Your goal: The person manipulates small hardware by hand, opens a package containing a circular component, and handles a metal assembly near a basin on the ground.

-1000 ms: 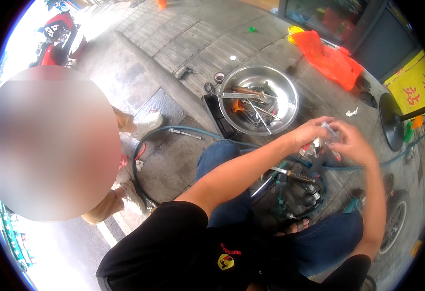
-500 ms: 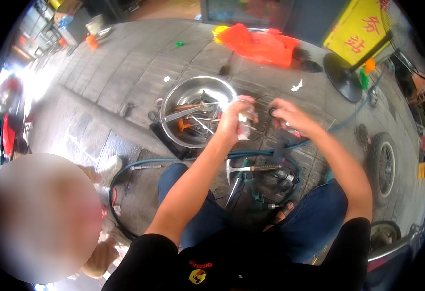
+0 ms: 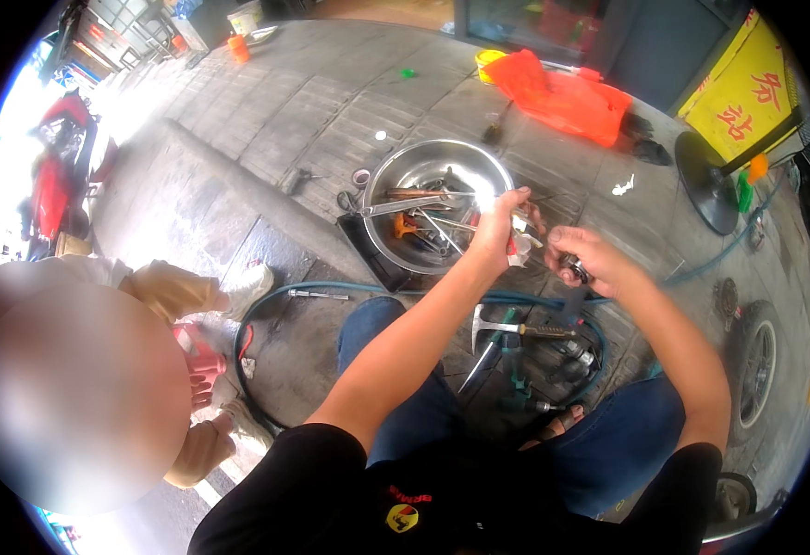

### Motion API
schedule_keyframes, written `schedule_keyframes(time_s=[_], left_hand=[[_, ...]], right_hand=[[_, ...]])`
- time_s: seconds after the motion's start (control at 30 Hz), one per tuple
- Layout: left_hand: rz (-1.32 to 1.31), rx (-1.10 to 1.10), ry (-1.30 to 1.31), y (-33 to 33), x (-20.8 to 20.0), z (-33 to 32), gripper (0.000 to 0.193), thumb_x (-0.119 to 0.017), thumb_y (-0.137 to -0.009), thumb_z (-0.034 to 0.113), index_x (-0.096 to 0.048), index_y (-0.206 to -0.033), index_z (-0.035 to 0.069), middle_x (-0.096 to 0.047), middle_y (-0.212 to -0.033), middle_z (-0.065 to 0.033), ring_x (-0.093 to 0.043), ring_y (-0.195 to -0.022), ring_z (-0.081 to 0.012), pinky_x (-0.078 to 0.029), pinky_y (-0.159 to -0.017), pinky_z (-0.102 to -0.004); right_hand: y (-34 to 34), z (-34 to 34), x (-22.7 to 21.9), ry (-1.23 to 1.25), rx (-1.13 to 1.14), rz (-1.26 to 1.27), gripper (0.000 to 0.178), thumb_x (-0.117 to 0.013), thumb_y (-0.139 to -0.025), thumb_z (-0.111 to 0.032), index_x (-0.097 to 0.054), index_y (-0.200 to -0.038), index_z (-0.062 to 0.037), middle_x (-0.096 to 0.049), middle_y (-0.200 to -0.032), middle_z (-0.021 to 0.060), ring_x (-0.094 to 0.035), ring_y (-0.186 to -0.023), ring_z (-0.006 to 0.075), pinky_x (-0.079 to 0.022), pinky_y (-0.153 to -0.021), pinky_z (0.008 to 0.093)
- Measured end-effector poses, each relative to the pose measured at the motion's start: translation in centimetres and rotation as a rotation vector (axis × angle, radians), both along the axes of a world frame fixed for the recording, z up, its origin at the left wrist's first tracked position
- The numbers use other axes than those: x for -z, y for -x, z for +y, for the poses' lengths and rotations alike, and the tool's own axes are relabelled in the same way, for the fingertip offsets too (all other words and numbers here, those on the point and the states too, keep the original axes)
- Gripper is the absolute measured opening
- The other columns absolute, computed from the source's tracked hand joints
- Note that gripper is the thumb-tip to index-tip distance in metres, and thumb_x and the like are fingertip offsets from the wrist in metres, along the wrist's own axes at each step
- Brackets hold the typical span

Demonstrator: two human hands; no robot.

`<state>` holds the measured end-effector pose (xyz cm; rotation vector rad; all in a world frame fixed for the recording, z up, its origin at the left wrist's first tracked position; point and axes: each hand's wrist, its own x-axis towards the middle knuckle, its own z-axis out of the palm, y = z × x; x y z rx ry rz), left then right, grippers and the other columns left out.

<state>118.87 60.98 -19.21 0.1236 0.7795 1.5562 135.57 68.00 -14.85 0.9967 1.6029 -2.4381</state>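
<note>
My left hand (image 3: 501,229) is closed round a small crumpled red-and-white packet (image 3: 519,250), held just beyond the right rim of a steel bowl (image 3: 374,190). Close beside it, my right hand (image 3: 593,255) pinches a small, round dark metal part (image 3: 575,269); its exact kind is too small to make out. The two hands are near each other but apart. Inside the bowl lie an orange-handled tool (image 3: 407,226) and several metal hand tools. On the ground below my hands are a pick-ended hammer (image 3: 516,327) and a green tool (image 3: 516,370).
A blue-green hose (image 3: 240,356) loops round the tools before me. At left a person in tan trousers (image 3: 169,294) sits close by. An orange-red plastic bag (image 3: 557,100), a round black stand base (image 3: 704,182) and a wheel (image 3: 756,370) lie farther out.
The whole view has swung left, so the bowl and ground appear farther right. My right hand has come lower and closer to my left. Both hands keep hold of their things.
</note>
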Motion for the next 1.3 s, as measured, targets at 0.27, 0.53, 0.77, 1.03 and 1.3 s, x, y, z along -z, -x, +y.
schedule_keyframes(time_s=[0.27,0.53,0.77,1.03,1.3], left_hand=[[-0.165,-0.130,0.050,0.5,1.4,1.0,0.023,-0.053,-0.089,0.032,-0.053,-0.084,0.010,-0.054,-0.066,-0.0045,-0.061,-0.062,-0.0232,-0.048,-0.044,-0.0335],[-0.292,-0.188,-0.068,-1.1,2.1,2.2,0.020,-0.057,-0.088,0.028,-0.052,-0.085,0.009,-0.052,-0.066,-0.0066,-0.057,-0.056,-0.0234,-0.048,-0.049,-0.0373],[-0.244,-0.146,-0.193,-1.3,0.6,1.7,0.008,-0.057,-0.079,0.010,-0.052,-0.082,0.005,-0.055,-0.068,-0.0094,-0.060,-0.061,-0.0249,-0.052,-0.057,-0.0377],[-0.111,-0.220,-0.305,-0.7,-0.3,1.8,0.011,-0.056,-0.072,-0.001,-0.052,-0.082,0.002,-0.058,-0.071,-0.0124,-0.062,-0.061,-0.0256,-0.051,-0.057,-0.0359],[0.659,-0.269,-0.101,11.3,-2.9,-9.2,0.016,-0.059,-0.076,0.007,-0.062,-0.092,0.003,-0.063,-0.080,-0.0072,-0.061,-0.064,-0.0153,-0.051,-0.057,-0.0304]], right_hand=[[1.1,-2.1,0.6,-0.324,-0.189,-0.149,0.031,-0.061,-0.089,-0.036,-0.059,-0.099,-0.0068,-0.054,-0.069,-0.0019,-0.043,-0.052,0.0026,-0.031,-0.043,0.0184],[1.0,-1.9,1.1,-0.024,0.092,-0.151,0.024,-0.057,-0.092,-0.030,-0.054,-0.098,-0.0077,-0.051,-0.067,-0.0017,-0.043,-0.048,0.0036,-0.031,-0.039,0.0183],[0.8,-1.7,1.9,0.017,0.222,-0.088,0.016,-0.057,-0.092,-0.023,-0.052,-0.096,-0.0083,-0.049,-0.066,-0.0005,-0.043,-0.046,0.0052,-0.032,-0.038,0.0193],[1.6,-2.3,1.2,-0.049,0.255,-0.099,0.020,-0.057,-0.092,-0.026,-0.052,-0.096,-0.0076,-0.052,-0.073,0.0020,-0.045,-0.048,0.0067,-0.032,-0.039,0.0190],[-0.4,0.9,3.6,-0.309,0.045,-0.244,0.019,-0.055,-0.093,-0.028,-0.052,-0.091,-0.0089,-0.050,-0.066,-0.0014,-0.045,-0.046,0.0047,-0.032,-0.036,0.0185]])
